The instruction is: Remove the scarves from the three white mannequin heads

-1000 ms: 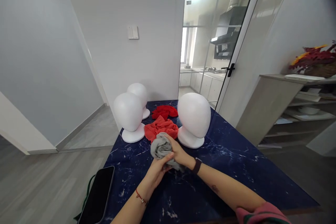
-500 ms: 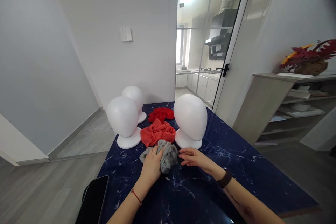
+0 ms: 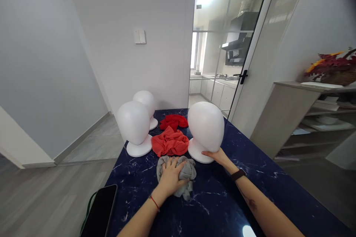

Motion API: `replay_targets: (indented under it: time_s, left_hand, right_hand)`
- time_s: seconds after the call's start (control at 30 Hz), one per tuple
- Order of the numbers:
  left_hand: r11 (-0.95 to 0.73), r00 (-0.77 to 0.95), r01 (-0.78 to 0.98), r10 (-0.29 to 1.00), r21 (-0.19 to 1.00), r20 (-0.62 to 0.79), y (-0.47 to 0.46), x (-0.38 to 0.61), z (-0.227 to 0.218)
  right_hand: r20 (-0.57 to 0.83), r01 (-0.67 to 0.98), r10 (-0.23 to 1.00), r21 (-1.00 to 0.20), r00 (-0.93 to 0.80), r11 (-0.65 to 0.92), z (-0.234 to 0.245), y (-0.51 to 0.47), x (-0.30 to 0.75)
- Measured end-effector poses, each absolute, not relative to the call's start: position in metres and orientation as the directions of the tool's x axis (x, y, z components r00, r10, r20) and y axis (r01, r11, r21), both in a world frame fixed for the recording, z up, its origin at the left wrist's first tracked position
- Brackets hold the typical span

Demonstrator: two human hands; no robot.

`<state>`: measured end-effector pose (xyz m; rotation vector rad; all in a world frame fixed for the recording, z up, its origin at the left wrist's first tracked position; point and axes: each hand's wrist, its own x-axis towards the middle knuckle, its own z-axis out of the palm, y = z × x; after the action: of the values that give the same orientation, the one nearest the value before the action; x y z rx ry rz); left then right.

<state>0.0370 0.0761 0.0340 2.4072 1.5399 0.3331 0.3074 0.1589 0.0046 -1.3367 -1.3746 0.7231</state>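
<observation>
My left hand [image 3: 171, 177] lies on top of a crumpled grey cloth [image 3: 188, 170], fingers spread over its folds. My right hand [image 3: 218, 156] grips the right-hand white mannequin head [image 3: 206, 124] low at its neck; the thumb shows in front of the base and the other fingers are mostly hidden behind it. This head stands upright on its round base. Beyond the grey cloth sits a bunched coral-red cloth [image 3: 170, 141], and behind that a darker red cloth [image 3: 174, 121].
Two more white heads, a nearer one [image 3: 134, 123] and a farther one [image 3: 145, 102], stand at the table's left edge. A black phone [image 3: 99, 211] lies at the front left of the dark blue marbled table [image 3: 244, 159]. A wall and a glass door [image 3: 214, 52] rise behind.
My right hand has moved from beside the grey cloth to the neck of the right-hand head. My left hand has spread over the grey cloth, which sits slightly nearer and farther right.
</observation>
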Motion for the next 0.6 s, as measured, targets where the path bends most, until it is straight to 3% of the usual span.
replay_targets:
  time_s: [0.1, 0.23, 0.4, 0.53, 0.6]
  left_hand:
    - [-0.393, 0.359, 0.87, 0.919, 0.297, 0.164, 0.077, 0.052, 0.013]
    - [-0.373, 0.321, 0.871, 0.925, 0.32, 0.203, 0.08, 0.067, 0.012]
    - [-0.404, 0.378, 0.718, 0.91, 0.567, 0.169, 0.074, 0.06, 0.037]
    - [-0.445, 0.417, 0.536, 0.878, 0.717, 0.234, 0.046, 0.02, 0.071]
    - [-0.441, 0.253, 0.457, 0.897, 0.772, 0.362, 0.025, -0.009, 0.08]
  right_hand:
    - [0.245, 0.309, 0.935, -0.937, 0.256, 0.161, -0.003, 0.16, 0.298]
    - [0.288, 0.261, 0.877, -0.945, 0.386, 0.196, 0.005, 0.152, 0.301]
    - [0.448, 0.319, 0.691, -0.893, 0.568, 0.317, 0.04, 0.123, 0.296]
    - [0.456, 0.305, 0.757, -0.887, 0.468, 0.346, 0.057, 0.086, 0.27]
    - [0.433, 0.237, 0.824, -0.899, 0.365, 0.368, 0.06, 0.067, 0.245]
